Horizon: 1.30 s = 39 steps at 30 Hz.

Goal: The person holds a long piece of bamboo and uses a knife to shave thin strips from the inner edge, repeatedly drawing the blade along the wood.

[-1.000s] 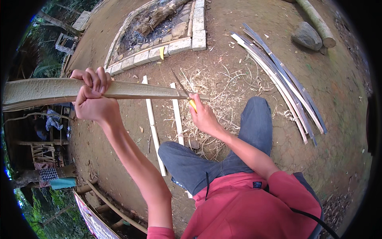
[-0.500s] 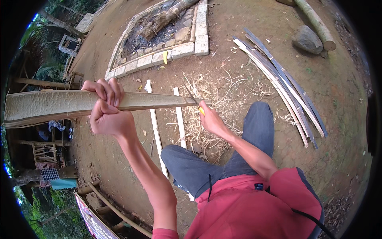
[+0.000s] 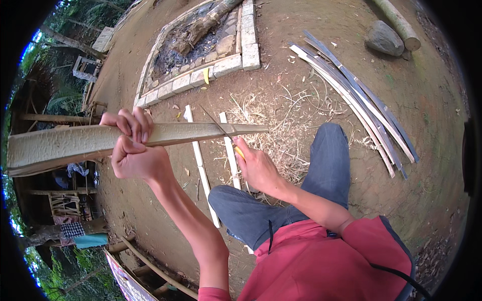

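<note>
A long pale split-bamboo strip [image 3: 186,132] is held up crosswise in front of me, its broad end at far left and its thin end near the middle. My left hand [image 3: 138,155] is closed firmly round it, fingers over the upper edge and thumb curled at the near side. In my right hand [image 3: 263,173] is a knife [image 3: 240,151] with a yellow handle, most of which the fingers hide. Its narrow blade slants up and left across the strip, close to the tapered end.
Curly shavings [image 3: 286,135] cover the ground beyond my knees. Two pale strips [image 3: 200,160] lie left of them. A bundle of dark and pale strips [image 3: 359,98] is at right. Farther off are a stone-edged fire pit [image 3: 228,65], a rock [image 3: 384,39] and a log [image 3: 401,25].
The knife and my right hand have shifted left along the strip, toward my left hand. The strip's broad end has dipped a little; my left hand keeps its hold.
</note>
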Available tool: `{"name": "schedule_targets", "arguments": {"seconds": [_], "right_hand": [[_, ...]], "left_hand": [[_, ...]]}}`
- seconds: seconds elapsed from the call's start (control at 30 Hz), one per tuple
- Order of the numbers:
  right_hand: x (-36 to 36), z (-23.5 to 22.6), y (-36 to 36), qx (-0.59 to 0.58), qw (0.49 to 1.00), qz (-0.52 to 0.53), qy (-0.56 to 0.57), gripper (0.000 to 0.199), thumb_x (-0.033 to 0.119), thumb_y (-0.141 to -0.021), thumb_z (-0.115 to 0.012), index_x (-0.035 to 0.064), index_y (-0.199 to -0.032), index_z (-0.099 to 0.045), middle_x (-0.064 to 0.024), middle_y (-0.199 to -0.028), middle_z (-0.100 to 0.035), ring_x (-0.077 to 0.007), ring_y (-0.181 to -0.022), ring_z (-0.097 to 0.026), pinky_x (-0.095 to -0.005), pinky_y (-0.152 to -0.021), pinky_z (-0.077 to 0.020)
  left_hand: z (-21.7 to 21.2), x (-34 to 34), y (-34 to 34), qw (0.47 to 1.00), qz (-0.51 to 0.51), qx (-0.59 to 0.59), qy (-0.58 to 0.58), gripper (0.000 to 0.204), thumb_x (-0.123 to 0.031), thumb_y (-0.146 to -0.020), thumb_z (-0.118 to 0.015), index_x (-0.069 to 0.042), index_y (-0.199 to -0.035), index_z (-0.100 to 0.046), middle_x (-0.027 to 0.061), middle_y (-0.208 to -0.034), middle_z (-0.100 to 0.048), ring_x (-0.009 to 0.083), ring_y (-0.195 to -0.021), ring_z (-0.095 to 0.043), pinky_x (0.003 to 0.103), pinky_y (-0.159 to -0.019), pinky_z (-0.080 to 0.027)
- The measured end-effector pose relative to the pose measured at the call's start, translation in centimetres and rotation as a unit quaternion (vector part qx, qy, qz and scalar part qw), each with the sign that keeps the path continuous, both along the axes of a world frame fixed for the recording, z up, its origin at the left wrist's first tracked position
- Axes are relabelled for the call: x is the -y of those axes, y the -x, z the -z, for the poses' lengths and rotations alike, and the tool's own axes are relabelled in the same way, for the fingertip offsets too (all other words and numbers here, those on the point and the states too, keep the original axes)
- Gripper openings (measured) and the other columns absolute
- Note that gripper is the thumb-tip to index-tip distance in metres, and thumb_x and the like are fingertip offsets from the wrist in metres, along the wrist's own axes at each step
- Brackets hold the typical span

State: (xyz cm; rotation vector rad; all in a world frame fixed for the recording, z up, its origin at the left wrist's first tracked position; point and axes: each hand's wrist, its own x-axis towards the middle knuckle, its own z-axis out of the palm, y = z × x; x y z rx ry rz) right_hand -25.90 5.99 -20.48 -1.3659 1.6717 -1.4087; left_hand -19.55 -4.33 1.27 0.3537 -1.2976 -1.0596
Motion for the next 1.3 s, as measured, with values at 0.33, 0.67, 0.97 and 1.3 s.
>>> {"name": "schedule_targets", "arguments": {"seconds": [0.33,0.67,0.97,1.3], "right_hand": [[-0.2,1.6,-2.1,-0.061,0.997,-0.028,0.035,0.044,-0.002,-0.092,-0.047,-0.0029,-0.135,-0.039,-0.0083,-0.052,-0.053,-0.0219,-0.042,-0.054,-0.0373,-0.039,-0.0470],[-0.3,1.8,-2.9,-0.094,0.995,-0.035,0.020,0.045,-0.001,-0.093,-0.043,-0.0051,-0.137,-0.041,-0.0032,-0.050,-0.044,-0.0160,-0.042,-0.050,-0.0280,-0.033,-0.0398],[0.1,5.5,-2.5,-0.068,0.997,-0.020,0.010,0.036,0.001,-0.092,-0.048,-0.0017,-0.128,-0.044,-0.0032,-0.053,-0.049,-0.0164,-0.040,-0.046,-0.0285,-0.033,-0.0365],[0.9,4.1,-0.6,-0.008,1.000,-0.029,-0.001,0.031,0.005,-0.093,-0.051,-0.0016,-0.123,-0.046,-0.0253,-0.093,-0.065,-0.0449,-0.083,-0.065,-0.0489,-0.069,-0.0486]], "left_hand": [[1.1,0.4,-7.0,0.998,-0.014,-0.048,-0.038,0.027,-0.005,-0.045,-0.036,-0.009,-0.070,-0.027,0.0031,-0.061,-0.023,0.0129,-0.050,-0.024,0.024,-0.045,-0.021],[1.7,-1.6,-7.9,0.997,-0.028,-0.062,-0.042,0.027,-0.005,-0.045,-0.038,-0.009,-0.070,-0.028,0.0039,-0.061,-0.024,0.0134,-0.051,-0.025,0.022,-0.044,-0.022],[2.0,-1.7,-7.5,0.994,-0.054,-0.092,-0.031,0.023,-0.005,-0.048,-0.037,-0.010,-0.069,-0.030,0.0012,-0.058,-0.028,0.0116,-0.047,-0.025,0.022,-0.042,-0.022],[2.3,-0.1,-5.8,0.981,-0.160,-0.105,0.025,0.020,0.007,-0.055,-0.033,-0.005,-0.072,-0.032,0.0037,-0.073,-0.034,0.0103,-0.053,-0.028,0.023,-0.041,-0.024]]}}
